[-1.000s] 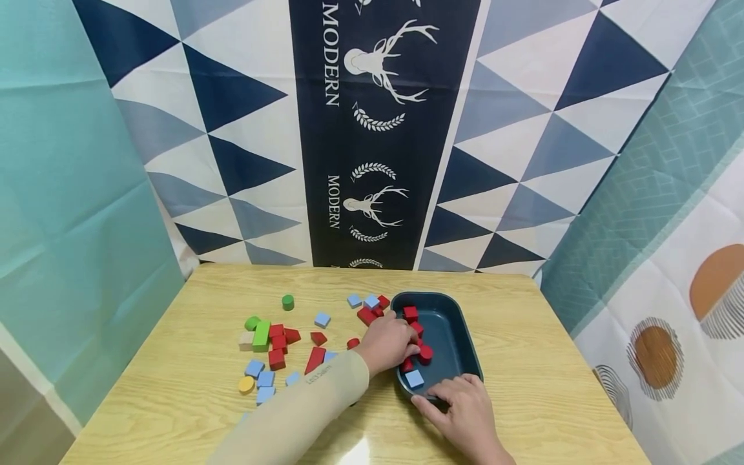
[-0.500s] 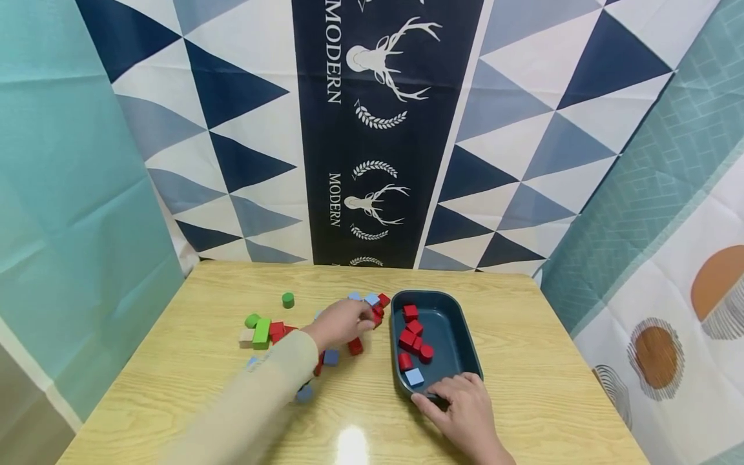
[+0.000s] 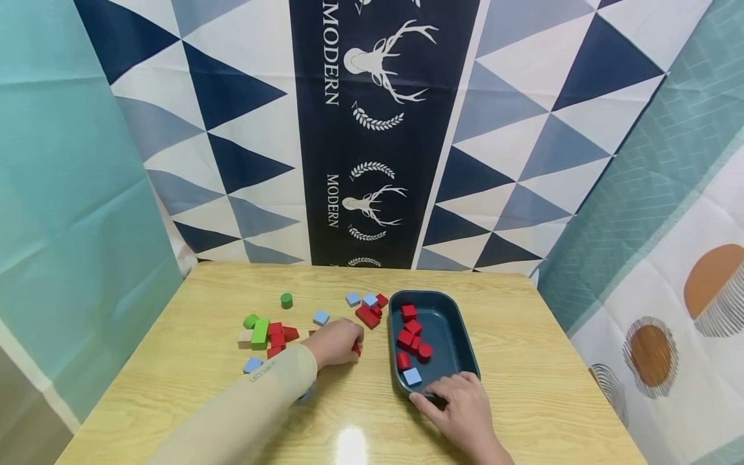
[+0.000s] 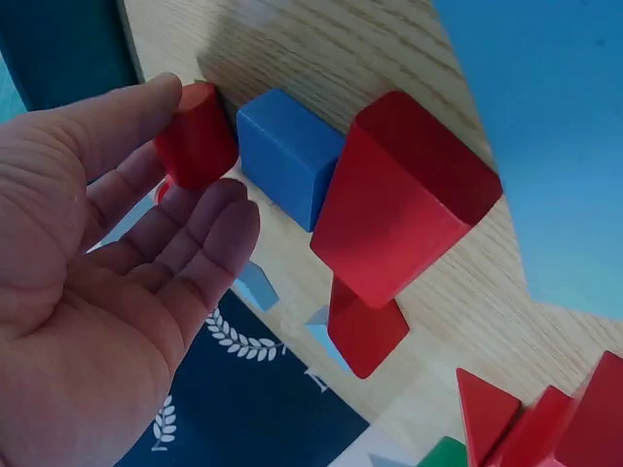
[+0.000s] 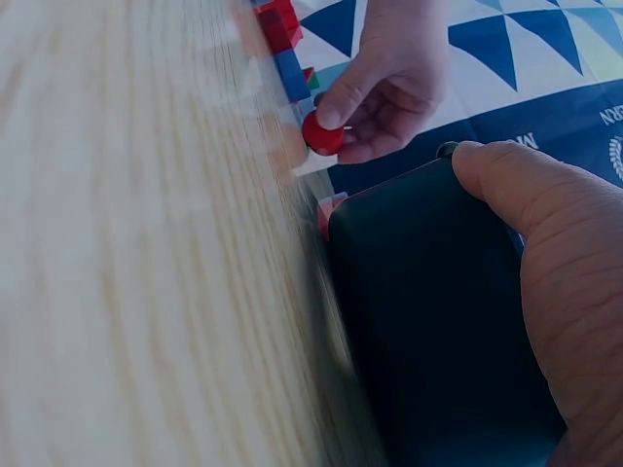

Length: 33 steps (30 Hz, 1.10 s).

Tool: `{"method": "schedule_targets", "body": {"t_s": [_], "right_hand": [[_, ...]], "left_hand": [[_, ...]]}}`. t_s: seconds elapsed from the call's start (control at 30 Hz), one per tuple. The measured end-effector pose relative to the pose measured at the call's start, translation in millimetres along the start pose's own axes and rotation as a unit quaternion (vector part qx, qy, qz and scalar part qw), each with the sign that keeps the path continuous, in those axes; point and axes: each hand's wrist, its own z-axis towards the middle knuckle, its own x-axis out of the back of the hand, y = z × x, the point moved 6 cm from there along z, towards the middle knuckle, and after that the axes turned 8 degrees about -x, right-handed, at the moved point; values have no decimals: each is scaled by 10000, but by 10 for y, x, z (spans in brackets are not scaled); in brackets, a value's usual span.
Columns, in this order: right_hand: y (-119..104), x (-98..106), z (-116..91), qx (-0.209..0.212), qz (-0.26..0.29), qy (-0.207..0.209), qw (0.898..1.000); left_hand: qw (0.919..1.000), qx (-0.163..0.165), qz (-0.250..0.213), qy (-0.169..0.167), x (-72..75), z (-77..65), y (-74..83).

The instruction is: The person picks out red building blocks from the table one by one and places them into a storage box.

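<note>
My left hand (image 3: 336, 342) pinches a red cylinder block (image 4: 198, 136) between thumb and fingers, low over the table left of the tray. Beside that block, in the left wrist view, lie a blue block (image 4: 287, 156) and a larger red slanted block (image 4: 399, 204). My right hand (image 3: 462, 413) holds the near rim of the dark blue tray (image 3: 444, 332), its thumb (image 5: 496, 180) on the outside edge in the right wrist view. Inside the tray, several red blocks (image 3: 405, 338) and one light blue block (image 3: 412, 376) lie along the left side.
Left of the tray's far end sit red and light blue blocks (image 3: 367, 316). Farther left are green blocks (image 3: 259, 334), a beige block (image 3: 245, 339) and more red ones (image 3: 276, 337). A green cylinder (image 3: 287, 300) stands behind them. Patterned cloth (image 3: 360, 129) hangs past the table's far edge.
My left hand has left the tray, moved left and down to the table, and taken the red cylinder block. The right hand stays at the tray's near rim.
</note>
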Motion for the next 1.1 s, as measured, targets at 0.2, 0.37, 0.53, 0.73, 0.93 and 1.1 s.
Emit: {"method": "schedule_targets", "body": {"t_s": [0.2,0.37,0.53,0.73,0.93,1.1], "right_hand": [[5,2,1,-19,40,26,10000],[3,19,13,-14,-25,3,10000],[7,-3,0,-7,-19,-7,10000],[11,-18,-15,-13,8,7,10000],[-5,-7,-17,10,20,-1,10000],[-15,-17,-16,49,34,21,10000]], "left_hand": [[9996,25,22,269,104,72,50],[9958,212,-96,889,369,270,252],[9953,272,124,917,348,516,409],[9947,384,491,823,163,758,427],[9935,718,686,551,7,867,384],[9915,840,735,674,-38,841,361]]}}
